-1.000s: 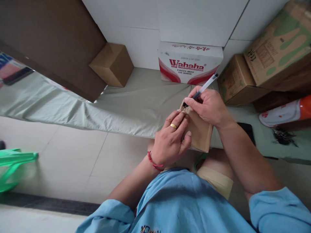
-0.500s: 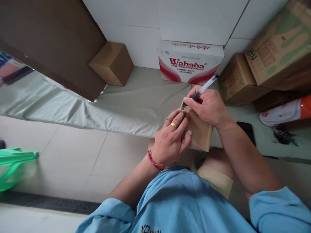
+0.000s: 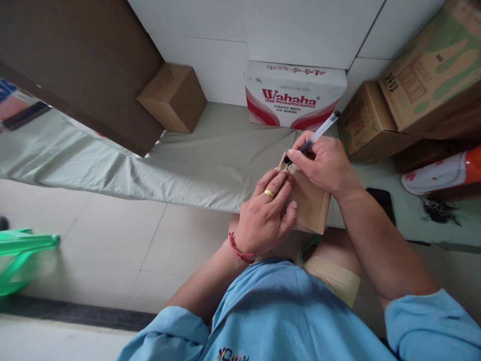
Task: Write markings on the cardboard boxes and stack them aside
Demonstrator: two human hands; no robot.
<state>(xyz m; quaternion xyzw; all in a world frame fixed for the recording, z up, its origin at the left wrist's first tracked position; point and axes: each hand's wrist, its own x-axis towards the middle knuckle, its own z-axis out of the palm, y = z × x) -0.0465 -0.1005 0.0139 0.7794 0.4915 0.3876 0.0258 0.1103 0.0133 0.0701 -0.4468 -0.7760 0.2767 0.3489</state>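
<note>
In the head view, my right hand (image 3: pixel 323 163) is closed around a pen (image 3: pixel 321 129) with a clear barrel and dark cap end. The pen slants up to the right, its lower end at the far left corner of a small brown cardboard piece (image 3: pixel 310 205), where the surface looks torn or dark. My left hand (image 3: pixel 265 213) lies flat on the cardboard's left part, fingers stretched out and fingertips just below the pen's lower end. It wears a gold ring, with a red cord on the wrist. The cardboard's left side is hidden under this hand.
A green cloth (image 3: pixel 210 160) covers the bench. A white and red Wahaba-like carton (image 3: pixel 296 95) stands behind my hands, a brown box (image 3: pixel 175 98) further left. Stacked cartons (image 3: pixel 432 85), a phone (image 3: pixel 381 203) and keys (image 3: pixel 439 209) are at the right. A green stool (image 3: pixel 22 255) stands lower left.
The right hand and the pen have shifted slightly to the right and up. A dark spot at the cardboard's corner shows more. The left hand stays in place.
</note>
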